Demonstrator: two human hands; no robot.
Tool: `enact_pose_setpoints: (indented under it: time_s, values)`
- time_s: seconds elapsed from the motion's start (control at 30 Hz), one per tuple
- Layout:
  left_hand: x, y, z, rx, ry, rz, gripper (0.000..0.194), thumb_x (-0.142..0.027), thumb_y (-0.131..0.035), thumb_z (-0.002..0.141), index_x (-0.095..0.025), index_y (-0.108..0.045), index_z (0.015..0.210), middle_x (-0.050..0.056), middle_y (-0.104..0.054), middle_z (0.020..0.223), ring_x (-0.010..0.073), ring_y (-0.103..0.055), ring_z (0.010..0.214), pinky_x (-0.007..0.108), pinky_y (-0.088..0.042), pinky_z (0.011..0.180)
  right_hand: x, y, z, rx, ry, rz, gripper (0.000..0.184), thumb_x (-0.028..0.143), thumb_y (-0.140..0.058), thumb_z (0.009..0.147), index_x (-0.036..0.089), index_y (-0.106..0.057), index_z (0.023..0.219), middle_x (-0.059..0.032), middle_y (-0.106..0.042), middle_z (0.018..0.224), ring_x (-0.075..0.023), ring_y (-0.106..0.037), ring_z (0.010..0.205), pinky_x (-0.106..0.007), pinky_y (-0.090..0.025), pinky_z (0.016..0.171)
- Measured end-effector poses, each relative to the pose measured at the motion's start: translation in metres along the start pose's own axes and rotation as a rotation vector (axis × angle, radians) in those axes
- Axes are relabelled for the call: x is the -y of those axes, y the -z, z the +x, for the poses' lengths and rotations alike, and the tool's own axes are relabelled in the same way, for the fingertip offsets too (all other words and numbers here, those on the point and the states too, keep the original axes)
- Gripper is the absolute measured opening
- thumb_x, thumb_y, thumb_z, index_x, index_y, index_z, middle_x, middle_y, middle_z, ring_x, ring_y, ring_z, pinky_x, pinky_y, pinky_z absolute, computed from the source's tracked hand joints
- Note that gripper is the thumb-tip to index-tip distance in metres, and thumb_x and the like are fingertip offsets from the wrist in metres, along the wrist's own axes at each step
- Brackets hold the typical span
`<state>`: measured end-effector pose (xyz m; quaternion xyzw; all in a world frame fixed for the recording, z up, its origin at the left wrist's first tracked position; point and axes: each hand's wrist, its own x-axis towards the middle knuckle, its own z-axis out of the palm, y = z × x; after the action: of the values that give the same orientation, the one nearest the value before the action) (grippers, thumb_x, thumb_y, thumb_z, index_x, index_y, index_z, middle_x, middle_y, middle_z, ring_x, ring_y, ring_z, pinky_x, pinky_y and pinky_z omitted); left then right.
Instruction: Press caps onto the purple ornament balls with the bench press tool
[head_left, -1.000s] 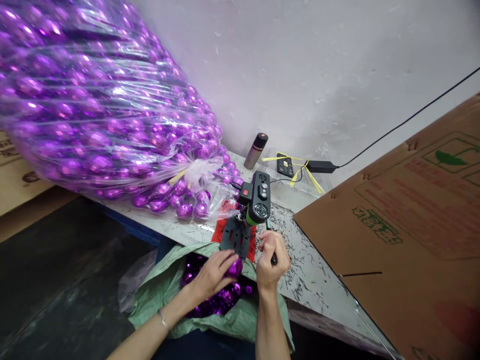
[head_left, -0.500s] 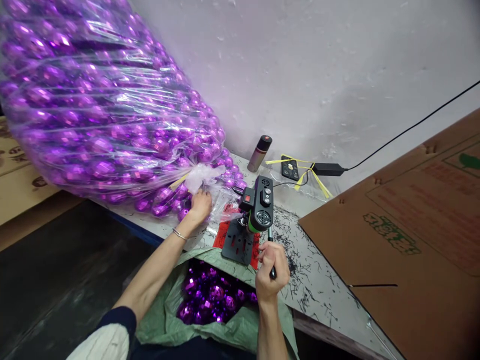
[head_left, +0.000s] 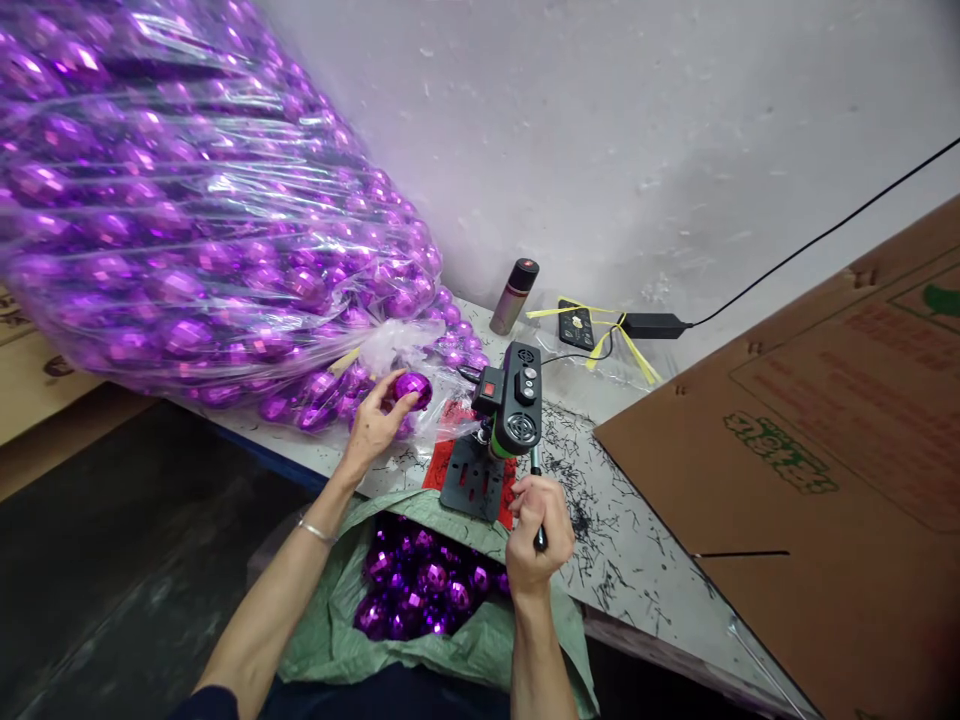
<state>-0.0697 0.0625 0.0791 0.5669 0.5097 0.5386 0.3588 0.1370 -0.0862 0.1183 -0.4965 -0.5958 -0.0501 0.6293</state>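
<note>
My left hand (head_left: 377, 418) is closed around one shiny purple ball (head_left: 412, 389), held just above the table in front of the mouth of a big clear plastic bag (head_left: 187, 200) stuffed with several such balls. My right hand (head_left: 537, 523) is wrapped round the black lever handle (head_left: 537, 500) of a small black bench machine (head_left: 514, 398) that stands on a black base plate (head_left: 472, 477). Below the table edge, a green woven sack (head_left: 457, 640) holds several purple balls (head_left: 420, 590).
The white table (head_left: 637, 540) is strewn with thin dark shavings. A brown cardboard sheet (head_left: 810, 430) leans over its right side. At the back by the wall stand a grey spray can (head_left: 512, 295), a black power adapter (head_left: 652, 325) with cable, and yellow strips.
My left hand dropped a ball at the sack, reached into the plastic bag's mouth, and now comes back holding a new purple ball. My right hand stays on the lever.
</note>
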Motion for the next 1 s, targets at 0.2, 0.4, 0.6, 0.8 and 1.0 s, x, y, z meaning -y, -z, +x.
enact_pose_setpoints:
  time_s: [0.2, 0.4, 0.6, 0.8, 1.0]
  values:
    - [0.016, -0.021, -0.059, 0.118, 0.423, -0.513, 0.066, -0.068, -0.072, 0.079, -0.014, -0.066, 0.117, 0.011, -0.077, 0.093, 0.0235, -0.076, 0.076, 0.033, -0.062, 0.067, 0.003, 0.000, 0.004, -0.008, -0.005, -0.015, 0.032, 0.008, -0.045, 0.098, 0.021, -0.051, 0.069, 0.0005, -0.057, 0.068, -0.0143, -0.061, 0.069, -0.029, -0.044, 0.063]
    - [0.029, -0.070, -0.093, 0.200, 0.217, -0.331, 0.056, -0.051, -0.069, 0.089, -0.019, -0.056, 0.133, 0.013, -0.072, 0.126, 0.0251, -0.072, 0.112, 0.041, -0.059, 0.098, 0.005, 0.002, 0.005, 0.014, -0.002, -0.023, 0.032, 0.010, -0.045, 0.098, 0.021, -0.053, 0.070, -0.0002, -0.059, 0.070, -0.0145, -0.061, 0.070, -0.030, -0.045, 0.064]
    - [0.037, -0.091, -0.107, 0.202, -0.073, 0.102, 0.052, -0.043, -0.072, 0.089, -0.020, -0.057, 0.133, 0.013, -0.069, 0.127, 0.0299, -0.067, 0.118, 0.048, -0.052, 0.104, 0.005, 0.004, 0.006, 0.042, 0.002, -0.036, 0.031, 0.011, -0.045, 0.099, 0.021, -0.054, 0.071, -0.0005, -0.060, 0.071, -0.0143, -0.062, 0.070, -0.029, -0.046, 0.063]
    - [0.043, -0.096, -0.109, 0.224, -0.289, 0.258, 0.057, -0.044, -0.072, 0.090, -0.019, -0.054, 0.138, 0.015, -0.068, 0.129, 0.0311, -0.066, 0.121, 0.048, -0.052, 0.103, 0.004, 0.004, 0.004, 0.045, 0.022, -0.041, 0.030, 0.009, -0.044, 0.098, 0.022, -0.053, 0.072, -0.0005, -0.060, 0.073, -0.0138, -0.061, 0.071, -0.029, -0.047, 0.064]
    - [0.044, -0.101, -0.107, 0.245, -0.313, 0.241, 0.056, -0.043, -0.073, 0.089, -0.019, -0.055, 0.136, 0.015, -0.068, 0.131, 0.0313, -0.064, 0.124, 0.049, -0.051, 0.105, 0.005, 0.005, 0.005, 0.049, 0.030, -0.031, 0.029, 0.007, -0.044, 0.098, 0.021, -0.053, 0.074, -0.0001, -0.061, 0.075, -0.0127, -0.061, 0.072, -0.027, -0.047, 0.065]
